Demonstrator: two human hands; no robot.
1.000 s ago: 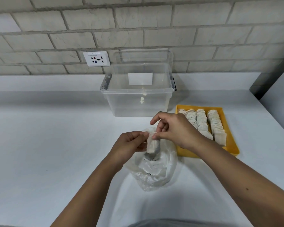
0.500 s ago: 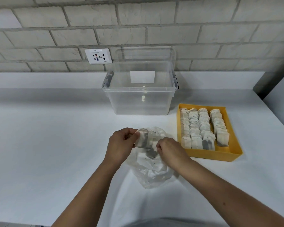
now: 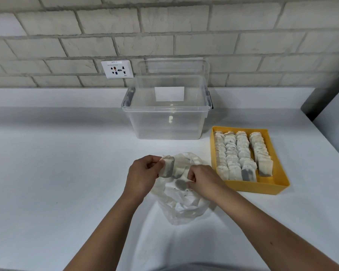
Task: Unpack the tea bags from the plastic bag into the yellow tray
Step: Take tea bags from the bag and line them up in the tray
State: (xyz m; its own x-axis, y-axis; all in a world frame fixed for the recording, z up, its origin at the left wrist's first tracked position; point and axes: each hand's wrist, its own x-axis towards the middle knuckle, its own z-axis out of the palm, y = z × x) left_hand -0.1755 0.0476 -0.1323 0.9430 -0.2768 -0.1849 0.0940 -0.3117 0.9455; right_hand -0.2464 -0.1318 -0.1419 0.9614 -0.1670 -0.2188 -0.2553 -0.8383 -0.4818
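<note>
L hand (image 3: pixel 143 173) pinches one tea bag (image 3: pixel 167 166) btwn thumb + fingers, held at the mouth of the plastic bag (image 3: pixel 184 208). R hand (image 3: pixel 204 178) is at the bag mouth too, fingers curled tight; can't tell if they grip a bag or the plastic. More bags visible inside the plastic. Plastic bag lies on the white counter (image 3: pixel 57 173), just left of the yellow tray (image 3: pixel 262 187). Tray holds 4 rows of packed tea bags (image 3: pixel 235 151). Clear bin (image 3: pixel 164 118) stands behind, wall outlet (image 3: pixel 116 69) above it to the left.
</note>
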